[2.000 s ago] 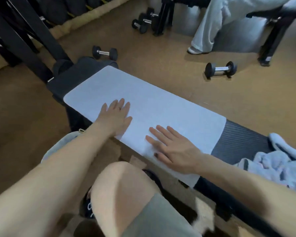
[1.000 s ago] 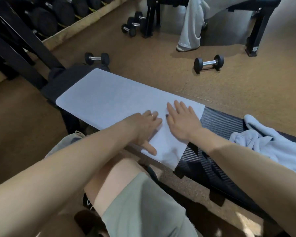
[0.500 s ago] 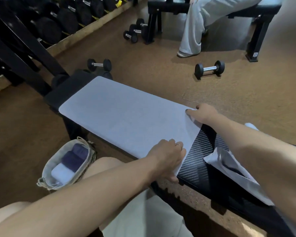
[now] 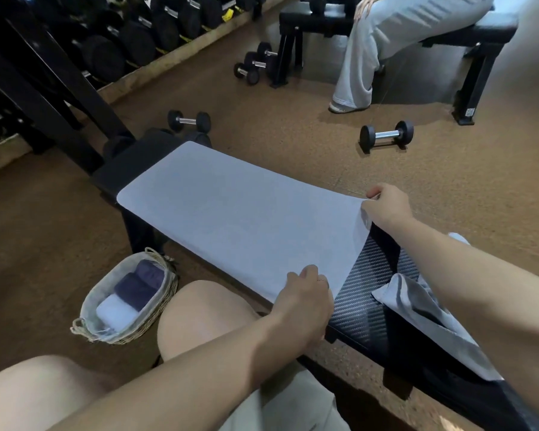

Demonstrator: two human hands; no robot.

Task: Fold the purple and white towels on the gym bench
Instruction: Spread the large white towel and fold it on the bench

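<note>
White towel is lying flat along the table, both hands pinching its right-end corners, left hand near, right hand far, fingers clamping cloth; uneven lifting is risking a skewed fold.

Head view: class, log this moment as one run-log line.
left hand: pinches near corner | right hand: pinches far corner | towel: flat on gym bench
</note>
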